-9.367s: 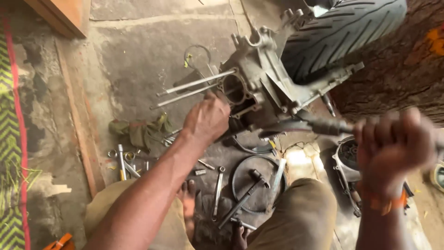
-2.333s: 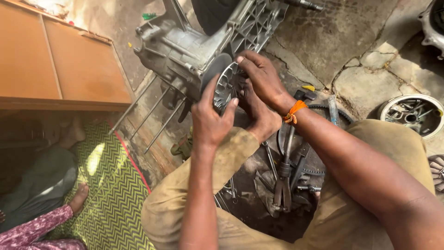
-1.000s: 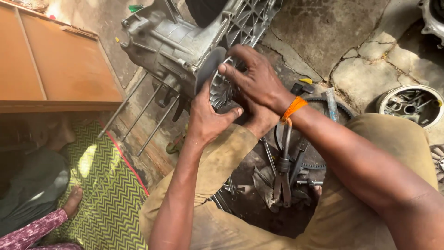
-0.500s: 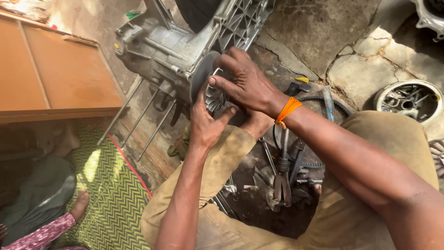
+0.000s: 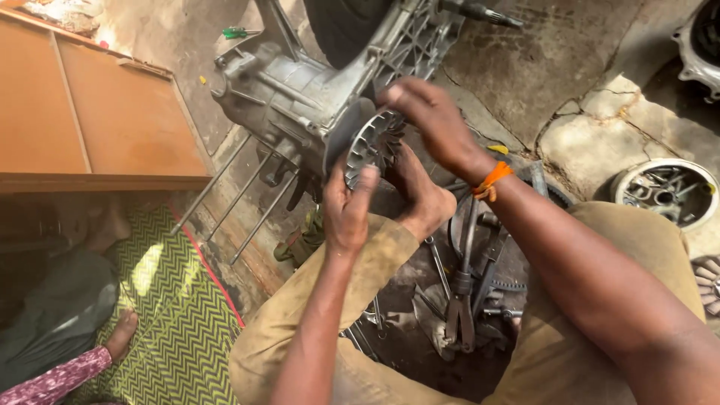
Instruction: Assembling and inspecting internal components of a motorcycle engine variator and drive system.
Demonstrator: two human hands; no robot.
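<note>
A grey metal engine case [image 5: 300,90] lies tilted on the ground with long studs sticking out toward the left. A round finned metal disc [image 5: 369,142] sits on its near side. My left hand [image 5: 346,206] grips the disc's lower edge. My right hand [image 5: 431,124], with an orange band at the wrist, holds the disc's upper right edge. My bare foot [image 5: 420,199] is braced just below the disc. Both hands are closed on the disc.
Pliers [image 5: 461,300] and other tools lie on the greasy ground between my knees. A round metal cover [image 5: 667,191] holding small parts sits at right. A wooden board [image 5: 82,127] is at left, above a green zigzag mat [image 5: 172,315] where another person's foot [image 5: 120,337] rests.
The view has shifted so the engine case and disc sit further right. My right hand has slid from the disc's face to its upper right edge; my left hand stays below.
</note>
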